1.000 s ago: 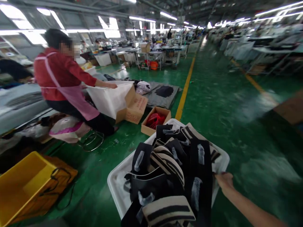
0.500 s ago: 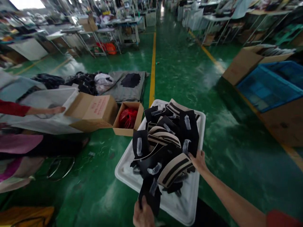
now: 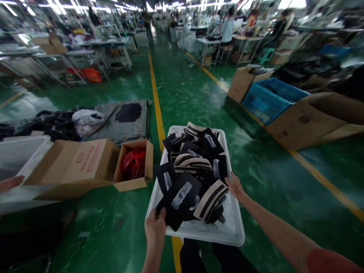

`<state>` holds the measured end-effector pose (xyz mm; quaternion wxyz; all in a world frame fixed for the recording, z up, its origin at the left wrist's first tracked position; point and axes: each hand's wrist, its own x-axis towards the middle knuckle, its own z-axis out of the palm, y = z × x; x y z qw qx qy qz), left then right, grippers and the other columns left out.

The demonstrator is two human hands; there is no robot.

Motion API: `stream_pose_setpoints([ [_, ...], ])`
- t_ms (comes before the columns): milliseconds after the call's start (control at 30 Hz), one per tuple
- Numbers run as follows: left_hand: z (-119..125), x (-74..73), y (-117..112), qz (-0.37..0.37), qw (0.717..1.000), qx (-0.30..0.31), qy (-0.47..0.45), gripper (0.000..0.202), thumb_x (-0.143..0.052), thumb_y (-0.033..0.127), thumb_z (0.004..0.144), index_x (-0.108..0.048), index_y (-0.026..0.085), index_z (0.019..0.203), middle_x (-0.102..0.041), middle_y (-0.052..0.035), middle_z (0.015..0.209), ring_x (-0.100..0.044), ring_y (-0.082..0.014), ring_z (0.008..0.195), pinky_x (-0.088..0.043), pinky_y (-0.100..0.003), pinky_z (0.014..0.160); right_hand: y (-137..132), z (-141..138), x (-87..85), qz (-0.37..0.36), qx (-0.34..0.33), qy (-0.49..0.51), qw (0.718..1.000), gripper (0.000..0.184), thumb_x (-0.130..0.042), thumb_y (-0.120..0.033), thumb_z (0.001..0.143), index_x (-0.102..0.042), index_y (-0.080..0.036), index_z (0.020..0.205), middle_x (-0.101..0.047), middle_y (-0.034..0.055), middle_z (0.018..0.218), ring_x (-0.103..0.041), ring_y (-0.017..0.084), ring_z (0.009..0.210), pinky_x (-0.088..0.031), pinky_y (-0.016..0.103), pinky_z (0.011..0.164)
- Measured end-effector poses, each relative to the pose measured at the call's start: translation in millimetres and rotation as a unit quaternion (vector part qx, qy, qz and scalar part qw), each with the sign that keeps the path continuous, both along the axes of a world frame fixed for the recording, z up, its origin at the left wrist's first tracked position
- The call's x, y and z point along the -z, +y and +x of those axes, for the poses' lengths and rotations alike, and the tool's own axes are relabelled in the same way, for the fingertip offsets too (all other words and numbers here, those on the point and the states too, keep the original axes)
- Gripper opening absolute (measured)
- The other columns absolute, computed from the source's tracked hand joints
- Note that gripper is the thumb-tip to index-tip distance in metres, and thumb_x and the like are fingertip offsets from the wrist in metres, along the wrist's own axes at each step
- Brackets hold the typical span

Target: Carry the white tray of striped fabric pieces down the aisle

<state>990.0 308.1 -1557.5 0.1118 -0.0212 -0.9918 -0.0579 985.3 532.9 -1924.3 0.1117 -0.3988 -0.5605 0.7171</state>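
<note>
A white plastic tray [image 3: 231,231] sits in front of me, heaped with black fabric pieces [image 3: 187,148] that bear whitish translucent strips. Among them lie curved beige-and-black striped bands [image 3: 212,200]. My left hand [image 3: 155,224] pinches the lower left corner of a black fabric piece [image 3: 173,212] over the tray's near left part. A crinkled translucent strip lies across that piece. At the right rim, my right hand [image 3: 236,188] grips the tray's edge beside the heap, its fingertips close to the pieces. The undersides of its fingers are hidden.
Left of the tray stand a carton with a red bag [image 3: 133,163] and a larger carton [image 3: 82,161]. Another person's hand [image 3: 11,184] shows at far left. Blue crates [image 3: 267,98] and a carton [image 3: 309,119] stand right. A yellow line [image 3: 156,98] crosses the green floor.
The view has swung right. My left hand has brought the black fabric piece up from the tray's near edge and over the heap, laying its strip into view. The right hand stays at the rim.
</note>
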Motion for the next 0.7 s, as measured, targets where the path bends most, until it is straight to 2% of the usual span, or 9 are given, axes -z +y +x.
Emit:
stream_pose_setpoints([
  [33,-16.3,6.1,5.4,-0.066,0.997,-0.003,-0.042,0.042,-0.056,0.043,0.084,-0.071,0.009,0.103,-0.077,-0.0164,0.092,-0.074,-0.0310,0.090,-0.060,-0.041,0.079,2.2,2.2,-2.7,-0.001,0.012,-0.005,1.000,0.077,-0.037,-0.053,0.088,-0.036,-0.010,0.151,-0.047,0.0193,0.148,-0.041,0.030,0.141,-0.033,0.041,0.117],
  [100,-45.7,12.9,12.5,-0.173,0.984,0.016,-0.040,0.051,-0.053,0.040,0.086,-0.064,0.003,0.118,-0.073,-0.0246,0.112,-0.070,-0.0338,0.109,-0.056,-0.042,0.093,6.9,4.7,-6.8,-0.001,0.030,-0.013,0.999,0.080,-0.038,-0.057,0.087,-0.034,-0.010,0.152,-0.043,0.0189,0.152,-0.038,0.030,0.144,-0.031,0.041,0.118],
  [200,-89.8,5.4,32.1,-0.205,0.968,0.125,0.065,0.062,-0.043,0.044,0.093,-0.047,0.003,0.139,-0.061,-0.0254,0.135,-0.059,-0.0319,0.129,-0.050,-0.041,0.108,11.7,5.2,-7.7,0.003,0.037,-0.025,0.999,0.089,-0.042,-0.063,0.084,-0.032,-0.009,0.154,-0.037,0.0203,0.156,-0.034,0.033,0.146,-0.030,0.044,0.119],
  [300,-140.6,-8.3,81.6,-0.218,0.937,0.250,0.107,0.065,-0.042,0.049,0.095,-0.042,0.007,0.145,-0.049,-0.0219,0.149,-0.047,-0.0317,0.141,-0.044,-0.044,0.115,15.1,-0.4,-6.2,0.016,0.028,-0.046,0.998,0.093,-0.048,-0.067,0.081,-0.032,-0.012,0.154,-0.028,0.0213,0.160,-0.027,0.039,0.148,-0.028,0.053,0.118],
  [400,-194.3,-7.3,146.5,-0.287,0.894,0.329,0.098,0.066,-0.048,0.049,0.094,-0.042,0.013,0.149,-0.037,-0.0180,0.160,-0.031,-0.0332,0.151,-0.033,-0.050,0.123,29.4,-20.9,-13.0,0.134,0.037,-0.043,0.989,0.082,-0.043,-0.065,0.088,-0.030,-0.020,0.155,-0.026,0.0161,0.163,-0.022,0.035,0.151,-0.024,0.058,0.119],
  [467,-227.2,5.1,181.9,-0.332,0.865,0.370,0.071,0.067,-0.051,0.047,0.093,-0.041,0.013,0.150,-0.032,-0.0168,0.164,-0.023,-0.0335,0.154,-0.024,-0.052,0.127,48.3,-47.0,-24.7,0.236,0.055,-0.011,0.970,0.074,-0.038,-0.060,0.093,-0.028,-0.022,0.156,-0.027,0.0139,0.163,-0.022,0.032,0.151,-0.022,0.056,0.120],
  [533,-256.7,25.0,202.6,-0.356,0.845,0.396,0.042,0.068,-0.050,0.047,0.093,-0.040,0.013,0.151,-0.029,-0.0166,0.165,-0.020,-0.0326,0.156,-0.020,-0.052,0.128,68.9,-81.9,-38.9,0.291,0.062,0.023,0.954,0.073,-0.037,-0.058,0.095,-0.025,-0.022,0.158,-0.024,0.0135,0.165,-0.020,0.031,0.152,-0.021,0.055,0.120],
  [600,-283.1,49.4,206.2,-0.356,0.849,0.390,0.022,0.067,-0.047,0.047,0.095,-0.039,0.014,0.152,-0.028,-0.0167,0.165,-0.020,-0.0321,0.156,-0.021,-0.051,0.128,81.4,-121.0,-49.4,0.301,0.041,0.034,0.952,0.077,-0.041,-0.059,0.094,-0.021,-0.022,0.159,-0.021,0.0130,0.166,-0.016,0.034,0.153,-0.019,0.056,0.121],
  [700,-314.9,86.8,184.3,-0.342,0.876,0.339,-0.013,0.070,-0.048,0.047,0.094,-0.034,0.014,0.154,-0.033,-0.0179,0.163,-0.028,-0.0328,0.153,-0.025,-0.050,0.126,72.6,-174.0,-49.0,0.278,-0.057,0.032,0.958,0.072,-0.043,-0.052,0.096,-0.024,-0.025,0.159,-0.017,0.0119,0.168,-0.012,0.037,0.154,-0.016,0.060,0.120],
])
